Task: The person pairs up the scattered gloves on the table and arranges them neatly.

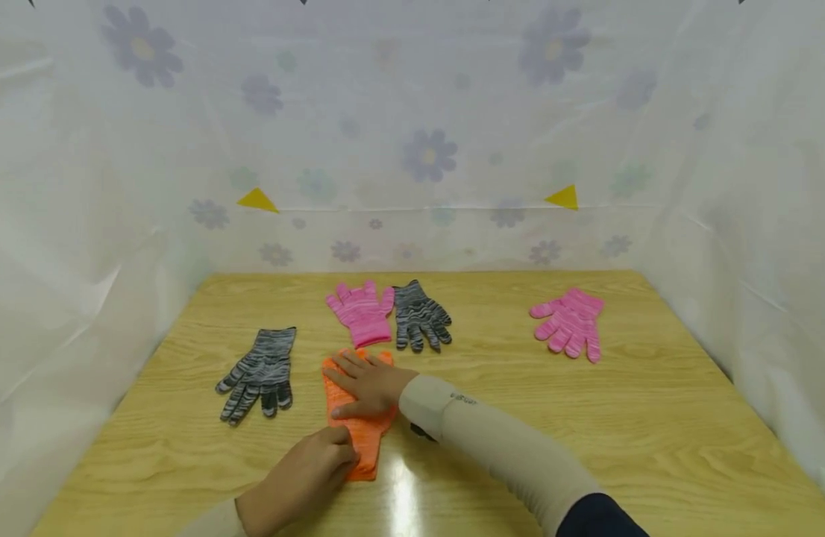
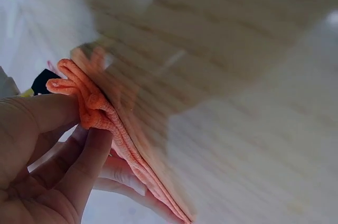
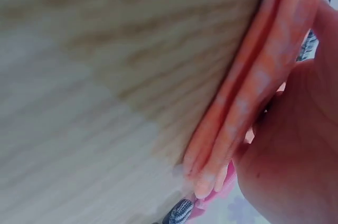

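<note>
An orange knitted glove [image 1: 368,441] lies on the table with its cuff toward me. Across its finger end, my right hand [image 1: 367,384] rests palm down with the fingers spread. My left hand [image 1: 310,466] pinches the cuff edge between thumb and fingers. Bunched orange fabric [image 2: 95,105] shows at those fingertips in the left wrist view. Seen from the right wrist, two orange layers [image 3: 245,105] lie one over the other under the palm. Part of the glove is hidden under both hands.
A grey-black striped glove [image 1: 259,373] lies to the left. Beyond the orange one, a pink glove [image 1: 364,313] sits against another grey-black glove [image 1: 421,317]. A second pink glove [image 1: 571,324] lies at the right. Flower-printed white sheeting [image 1: 412,231] closes off the back and sides.
</note>
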The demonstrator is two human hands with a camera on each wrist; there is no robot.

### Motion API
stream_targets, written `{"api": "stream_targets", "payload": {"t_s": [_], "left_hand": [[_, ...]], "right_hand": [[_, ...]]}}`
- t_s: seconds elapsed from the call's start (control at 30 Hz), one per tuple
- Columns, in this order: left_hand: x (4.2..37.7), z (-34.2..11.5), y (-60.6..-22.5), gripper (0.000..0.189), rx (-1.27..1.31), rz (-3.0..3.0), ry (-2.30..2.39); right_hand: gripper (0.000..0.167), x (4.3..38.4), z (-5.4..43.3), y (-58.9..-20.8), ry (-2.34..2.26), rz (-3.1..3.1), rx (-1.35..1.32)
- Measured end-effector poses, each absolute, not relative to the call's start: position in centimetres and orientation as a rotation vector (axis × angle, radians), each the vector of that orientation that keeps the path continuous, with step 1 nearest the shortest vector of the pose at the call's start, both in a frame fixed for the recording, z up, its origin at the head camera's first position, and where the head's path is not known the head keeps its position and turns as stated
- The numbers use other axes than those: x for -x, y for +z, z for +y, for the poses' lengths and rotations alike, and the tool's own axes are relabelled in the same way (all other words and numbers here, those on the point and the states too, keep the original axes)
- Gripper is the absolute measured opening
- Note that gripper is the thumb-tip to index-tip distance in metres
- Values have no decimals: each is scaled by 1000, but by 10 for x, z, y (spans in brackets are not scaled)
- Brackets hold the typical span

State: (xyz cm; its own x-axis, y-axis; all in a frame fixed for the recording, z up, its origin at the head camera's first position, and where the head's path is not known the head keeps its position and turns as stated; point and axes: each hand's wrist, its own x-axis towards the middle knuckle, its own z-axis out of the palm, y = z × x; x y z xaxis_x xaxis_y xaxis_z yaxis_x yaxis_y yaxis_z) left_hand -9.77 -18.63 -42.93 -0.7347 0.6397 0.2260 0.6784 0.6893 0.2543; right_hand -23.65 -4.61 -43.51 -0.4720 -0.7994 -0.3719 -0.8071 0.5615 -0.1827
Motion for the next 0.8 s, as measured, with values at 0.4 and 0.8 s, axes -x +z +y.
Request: {"api": "stream_targets", "payload": {"t_s": [0.4,0.8], "left_hand": [[98,-184,-432,17,1095,-2719,-452],[101,-185,-436,33,1079,-2717,-383]], "right_hand": [[77,230,-35,-429,-50,2487,1211],[69,239,14,-435,-24,2401,1301]]}}
